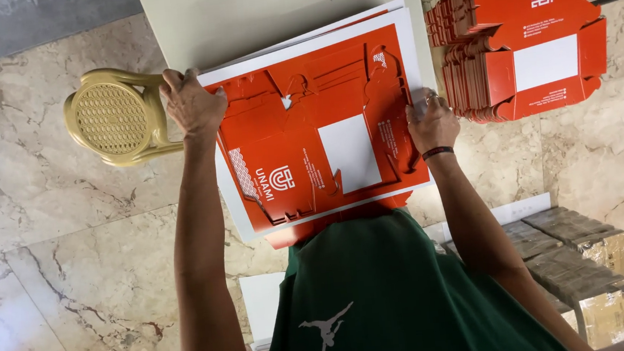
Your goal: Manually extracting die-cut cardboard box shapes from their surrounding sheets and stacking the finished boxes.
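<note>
A marble floor point(54, 243) in pale cream and brown veining is filling most of the view, and a light table point(238, 16) is standing on it at the top middle. On that table a stack of large printed sheets point(323, 133) is lying, the top one showing a red flat box shape with a white square panel inside a white border, its near edge reaching toward the person's green shirt point(390, 296). To the right, two piles of red punched-out box blanks point(525, 36) are lying flat on the floor, well apart from the sheets. At the lower right, wrapped bundles point(576, 265) in brown and clear film are sitting beside the person's arm. To the left of the table a small yellow plastic stool point(115, 116) is standing, just beside the left arm. The left hand point(191, 103) is gripping the far left corner of the sheets, fingers curled over the edge and closed on it. The right hand point(431, 121) is pressing on the right edge of the same top sheet, fingers bent down onto the card and holding it; a ring is showing on one finger and a dark band point(438, 152) is circling the wrist.
</note>
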